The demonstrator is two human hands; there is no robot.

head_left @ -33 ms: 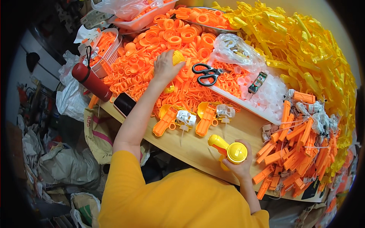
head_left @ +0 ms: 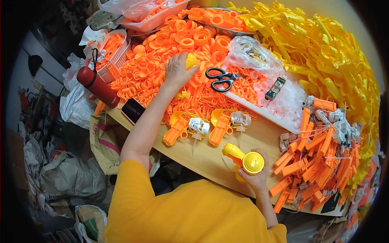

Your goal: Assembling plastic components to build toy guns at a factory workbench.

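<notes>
left hand: gripping small yellow cone over orange ring pile
right hand: holding yellow toy
nearby: scissors, red bottle, phone on bench

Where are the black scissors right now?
The black scissors lie in the upper middle of the head view on the orange parts pile, just right of the left hand.

Dark phone screen lying flat at the tabletop's left edge. Clear plastic bag bulging mid-table, just beyond the scissors. Another clear bag slumped at the far edge.
</notes>
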